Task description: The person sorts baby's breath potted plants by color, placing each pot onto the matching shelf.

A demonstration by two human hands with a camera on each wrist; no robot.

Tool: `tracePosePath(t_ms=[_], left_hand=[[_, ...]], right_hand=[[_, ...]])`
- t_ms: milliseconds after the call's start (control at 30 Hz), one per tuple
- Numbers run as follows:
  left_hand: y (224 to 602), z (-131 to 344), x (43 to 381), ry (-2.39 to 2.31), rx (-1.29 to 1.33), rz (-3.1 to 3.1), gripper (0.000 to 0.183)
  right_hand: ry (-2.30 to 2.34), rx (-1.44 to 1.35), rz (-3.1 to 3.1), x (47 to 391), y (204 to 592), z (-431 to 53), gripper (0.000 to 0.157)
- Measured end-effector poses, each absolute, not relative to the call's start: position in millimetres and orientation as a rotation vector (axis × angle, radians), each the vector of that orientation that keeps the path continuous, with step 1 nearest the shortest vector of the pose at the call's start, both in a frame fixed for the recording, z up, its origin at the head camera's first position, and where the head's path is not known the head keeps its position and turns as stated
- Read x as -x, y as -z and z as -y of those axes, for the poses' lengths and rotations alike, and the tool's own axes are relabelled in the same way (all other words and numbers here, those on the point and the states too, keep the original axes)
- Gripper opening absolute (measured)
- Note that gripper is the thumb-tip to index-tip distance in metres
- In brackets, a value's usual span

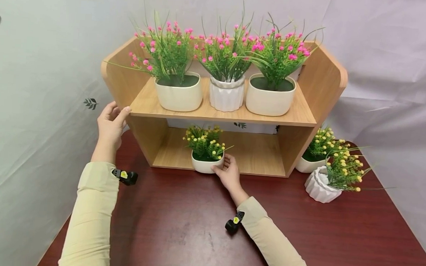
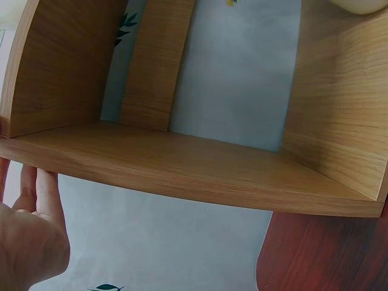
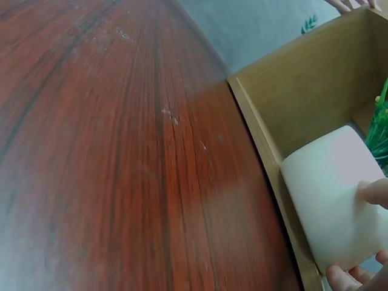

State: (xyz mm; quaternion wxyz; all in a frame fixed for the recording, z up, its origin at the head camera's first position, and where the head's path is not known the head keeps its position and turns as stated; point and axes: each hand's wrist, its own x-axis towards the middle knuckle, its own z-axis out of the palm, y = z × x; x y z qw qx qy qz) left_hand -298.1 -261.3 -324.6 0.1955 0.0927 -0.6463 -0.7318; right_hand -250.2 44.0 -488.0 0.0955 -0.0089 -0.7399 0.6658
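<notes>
At the left end of a wooden two-tier shelf (image 1: 222, 117), my left hand (image 1: 110, 127) grips the edge of the side panel, thumb in front; in the left wrist view its fingers (image 2: 48, 194) lie against the wood. My right hand (image 1: 229, 175) holds a white oval flowerpot (image 1: 205, 166) with yellow flowers by its right side. That pot stands upright at the front of the lower tier. Thumb and fingers touch the pot's wall (image 3: 330, 194) in the right wrist view, where part of the hand is cut off.
On the upper tier stand a left oval pot (image 1: 178, 99), a fluted white pot (image 1: 226, 98) and a right oval pot (image 1: 270, 100), all with pink flowers. Right of the shelf, another oval pot (image 1: 307, 165) and a fluted pot (image 1: 322, 189) with yellow flowers stand on the dark red table (image 1: 179, 227).
</notes>
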Motion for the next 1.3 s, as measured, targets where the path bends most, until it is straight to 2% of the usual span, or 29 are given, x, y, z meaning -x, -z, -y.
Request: tracePosePath(t_ms=[967,1300], left_hand=[[324.7,261.3,300.3,2.097,-0.219,1.741,0.031],[320.7,261.7,295.1,1.880,-0.147,1.911,0.026]], right_hand=[[-1.998,-0.083,2.214,275.1,489.5,-7.4,0.058],[-1.956,-0.185,2.261,276.6,494.4,-2.2,0.056]])
